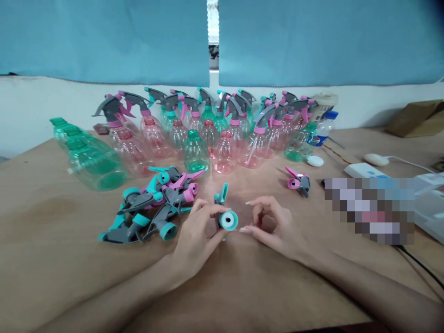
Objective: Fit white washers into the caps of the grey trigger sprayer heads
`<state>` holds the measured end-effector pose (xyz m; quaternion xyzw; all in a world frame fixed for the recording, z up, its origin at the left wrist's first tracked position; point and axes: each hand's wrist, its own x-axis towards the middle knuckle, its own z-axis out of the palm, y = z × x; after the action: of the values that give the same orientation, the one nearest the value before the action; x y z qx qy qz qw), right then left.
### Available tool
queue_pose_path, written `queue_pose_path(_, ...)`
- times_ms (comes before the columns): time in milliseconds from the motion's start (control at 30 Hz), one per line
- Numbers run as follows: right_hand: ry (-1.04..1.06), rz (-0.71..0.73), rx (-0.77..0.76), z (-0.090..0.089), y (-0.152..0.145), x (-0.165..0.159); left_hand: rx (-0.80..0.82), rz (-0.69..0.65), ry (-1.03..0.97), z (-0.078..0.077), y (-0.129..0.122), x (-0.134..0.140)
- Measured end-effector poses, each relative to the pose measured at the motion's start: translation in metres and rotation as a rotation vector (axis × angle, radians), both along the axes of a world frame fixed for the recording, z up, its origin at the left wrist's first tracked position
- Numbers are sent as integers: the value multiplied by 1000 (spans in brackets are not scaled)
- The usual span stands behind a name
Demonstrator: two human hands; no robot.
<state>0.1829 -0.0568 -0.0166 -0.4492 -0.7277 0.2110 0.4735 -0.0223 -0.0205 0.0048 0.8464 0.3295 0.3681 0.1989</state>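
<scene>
My left hand (197, 233) pinches a teal and grey spray trigger head (229, 220) by its collar. The collar's round opening faces me, showing a white disc with a dark hole in the centre. Just to its right, my right hand (272, 224) has its thumb and index finger curved and apart, and I see nothing between them. Left of my hands lies a pile of loose spray trigger heads (147, 202) in teal, pink and grey. One pink and grey trigger head (299, 183) rests by itself beyond my right hand.
Along the back stand rows of pink and green spray bottles (225, 155), many with trigger heads. Green bottles (95, 162) without heads are at the left. A blue-capped bottle (326, 129), a white disc (315, 161), a power strip (367, 171) and cables occupy the right side.
</scene>
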Motion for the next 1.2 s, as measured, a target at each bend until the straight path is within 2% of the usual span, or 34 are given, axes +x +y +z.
queue_pose_path(267, -65, 102, 171, 1, -7, -10, -52, -134, 22, -3, 0, 3)
queue_pose_path(433, -165, 136, 266, 2, -6, -14, -102, -161, 41, -4, 0, 3)
queue_pose_path(600, -284, 72, 353, 3, -5, -12, -110, -140, 57, -2, -1, 3)
queue_pose_path(900, -425, -6, 338, 6, -5, -17, -126, -143, 76, -6, 0, 0)
queue_pose_path(1200, -502, -64, 427, 9, -8, -19, -124, -78, 73, -6, 0, -4)
